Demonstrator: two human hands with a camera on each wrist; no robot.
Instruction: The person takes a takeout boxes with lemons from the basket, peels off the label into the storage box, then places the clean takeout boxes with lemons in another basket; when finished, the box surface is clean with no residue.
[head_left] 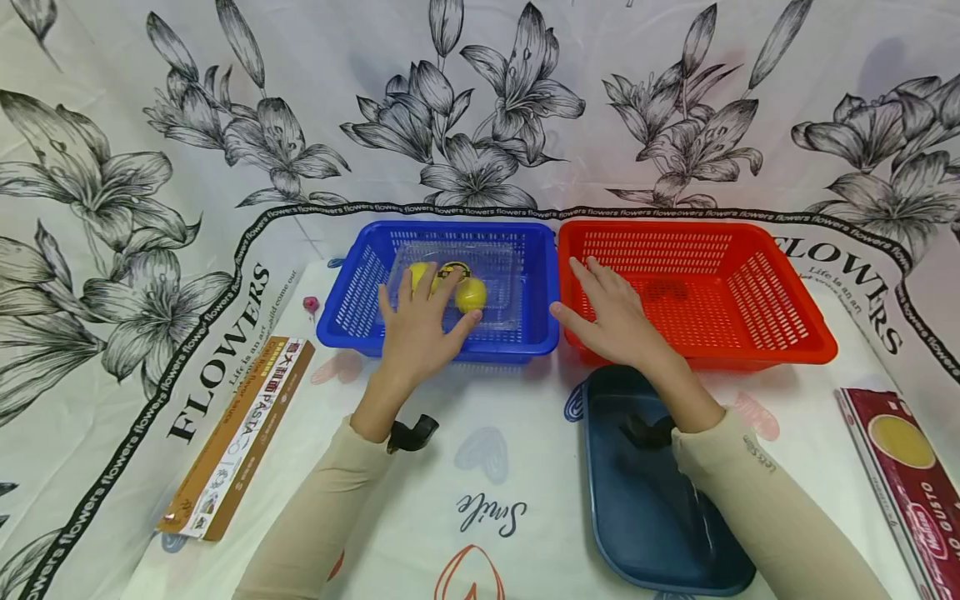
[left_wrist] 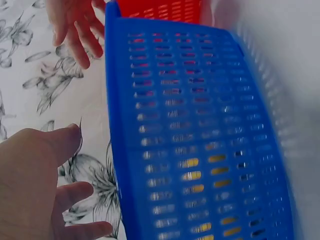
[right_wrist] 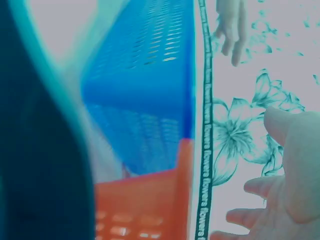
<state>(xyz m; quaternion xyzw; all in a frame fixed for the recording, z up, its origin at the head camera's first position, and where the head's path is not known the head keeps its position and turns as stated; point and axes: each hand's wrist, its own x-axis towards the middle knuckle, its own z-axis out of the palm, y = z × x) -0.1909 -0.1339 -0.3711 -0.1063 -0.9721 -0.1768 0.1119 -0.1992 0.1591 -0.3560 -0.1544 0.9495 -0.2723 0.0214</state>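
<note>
My left hand is held with fingers spread above the front of the blue basket, holding nothing. Inside that basket lies a clear plastic box with yellow round things in or under it; my fingers partly hide them. Over the left part of the red basket hovers my right hand, its fingers straight and apart, also holding nothing. In the left wrist view, the left hand appears beside the blue basket's rim. The right wrist view has the right hand apart from both baskets.
A dark blue tray lies under my right forearm, in front of the red basket. At the left is a brown pasta box, and at the right a dark red packet. A flower-printed white cloth covers the table and backdrop.
</note>
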